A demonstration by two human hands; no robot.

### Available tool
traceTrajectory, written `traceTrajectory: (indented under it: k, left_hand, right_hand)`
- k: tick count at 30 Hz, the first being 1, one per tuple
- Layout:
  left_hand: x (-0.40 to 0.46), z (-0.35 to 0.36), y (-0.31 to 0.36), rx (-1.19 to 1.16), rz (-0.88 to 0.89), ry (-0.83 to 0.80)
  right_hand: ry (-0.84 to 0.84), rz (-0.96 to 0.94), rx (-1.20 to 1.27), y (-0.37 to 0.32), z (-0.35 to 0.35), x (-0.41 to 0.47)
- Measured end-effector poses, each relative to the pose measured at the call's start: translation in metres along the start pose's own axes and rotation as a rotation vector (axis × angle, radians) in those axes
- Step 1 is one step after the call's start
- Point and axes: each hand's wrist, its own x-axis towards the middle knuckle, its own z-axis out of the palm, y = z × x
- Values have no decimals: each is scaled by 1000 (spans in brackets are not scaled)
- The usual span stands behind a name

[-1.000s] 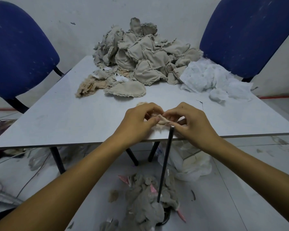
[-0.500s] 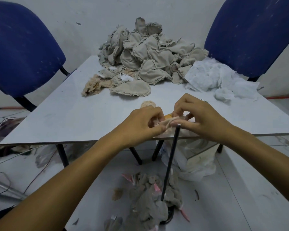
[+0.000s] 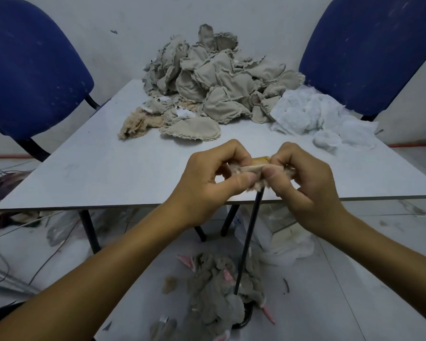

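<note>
Beige plush, fuzzy on one face and smoother on the other, is pinched between the thumbs and curled fingers (image 3: 234,153) of both hands. The left hand (image 3: 207,183) grips its left end and the right hand (image 3: 305,178) its right. This piece (image 3: 252,168) sits at the top of a thin black rod (image 3: 249,242), just over the near edge of the table (image 3: 108,173). Whether the rod's tip is inside it is hidden.

I judge it is being turned right side out over the rod, and that the turning is barely begun. Round the rod's foot, a floor heap (image 3: 219,291) of grey furry shapes with pink bits looks like finished work. Far more seems left: a pile (image 3: 219,77) of flat, rounded, frayed-edged grey-beige pieces at the back of the table. Tan fluff (image 3: 138,124) lies to its left and white wadding (image 3: 317,116) to its right.
</note>
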Motion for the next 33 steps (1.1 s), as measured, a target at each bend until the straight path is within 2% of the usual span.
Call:
traceTrajectory:
  k: [3,5,9,11,15,19,26,31,33]
  left_hand:
    - [-4,3,-3,-32,-80,-35]
    - [-5,5,-3,-14,-74,-37]
    - [3,4,5,-15,26,53]
    - [5,5,8,-106,-16,56]
    - [-2,11,1,-78,-86,-30]
    - [-4,11,-3,-98,-121,-39]
    - [-8,15,-9,109,-1,8]
    - [-13,18,-11,559,314,140]
    - [-12,17,-12,671,436,131]
  right_hand:
    - [-42,57,-20,1,2,-7]
    - [-47,76,-11,0,1,-8]
    - [42,64,33,-8,-3,6]
    - [69,84,61,-11,-2,10]
    - [0,133,55,-6,4,-5]
    - [-47,159,74,2,7,-16]
    - [-78,169,84,3,8,-21]
    - [-70,-9,-106,7,8,-27]
    - [-33,-79,-186,7,7,-28]
